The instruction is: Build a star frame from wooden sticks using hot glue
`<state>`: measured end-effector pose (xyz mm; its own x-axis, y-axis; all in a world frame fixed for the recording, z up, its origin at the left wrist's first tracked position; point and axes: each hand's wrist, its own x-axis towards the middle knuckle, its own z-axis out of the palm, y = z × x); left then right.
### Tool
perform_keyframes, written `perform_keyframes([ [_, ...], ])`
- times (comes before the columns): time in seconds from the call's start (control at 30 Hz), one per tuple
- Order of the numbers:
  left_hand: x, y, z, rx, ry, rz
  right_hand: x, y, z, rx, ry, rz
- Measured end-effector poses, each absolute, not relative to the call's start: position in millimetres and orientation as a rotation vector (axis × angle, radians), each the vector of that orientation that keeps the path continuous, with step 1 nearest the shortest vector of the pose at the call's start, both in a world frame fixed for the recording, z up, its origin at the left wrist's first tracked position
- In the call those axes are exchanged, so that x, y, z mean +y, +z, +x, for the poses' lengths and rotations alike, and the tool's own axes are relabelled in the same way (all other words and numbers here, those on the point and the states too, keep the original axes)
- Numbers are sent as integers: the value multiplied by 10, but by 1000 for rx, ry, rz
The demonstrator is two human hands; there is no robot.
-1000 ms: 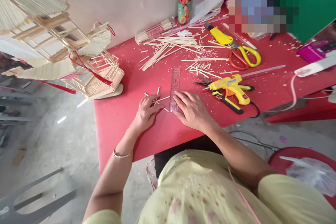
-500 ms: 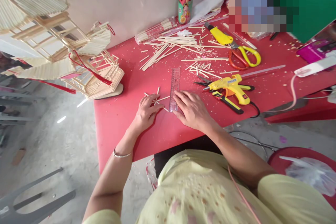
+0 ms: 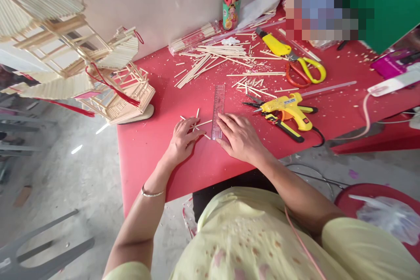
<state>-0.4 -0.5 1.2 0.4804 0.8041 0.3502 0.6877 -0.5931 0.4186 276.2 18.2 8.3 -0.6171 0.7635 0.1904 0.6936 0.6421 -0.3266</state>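
Resting half-curled left hand point(image 3: 181, 140) on crossed, pale wooden sticks point(image 3: 205, 123), cannot tell if gripping; touching clear, straight plastic ruler point(image 3: 219, 101), right, with loosely spread right hand point(image 3: 242, 138).

A pale, plain wall point(image 3: 157, 4) rose behind the red-topped bench point(image 3: 144, 153), whose far left corner met it. Grey, smooth-looking floor point(image 3: 98, 170) spread to the left and beneath, scuffed in places, with a small bright streak point(image 3: 77, 149) on it. Grey furniture point(image 3: 21, 148) stood blurred at the left edge, and a grey plastic seat point(image 3: 16, 243) was cut off below. A green panel point(image 3: 393, 17) slanted across the upper right, partly pixelated. Light fell soft and even.
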Motion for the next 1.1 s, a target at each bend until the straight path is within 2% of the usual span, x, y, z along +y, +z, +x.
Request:
perform_keyframes([
  [1.1, -11, 46, 10, 1317, 730, 2474, 179, 93, 2764, -2550, 313, -1159],
])
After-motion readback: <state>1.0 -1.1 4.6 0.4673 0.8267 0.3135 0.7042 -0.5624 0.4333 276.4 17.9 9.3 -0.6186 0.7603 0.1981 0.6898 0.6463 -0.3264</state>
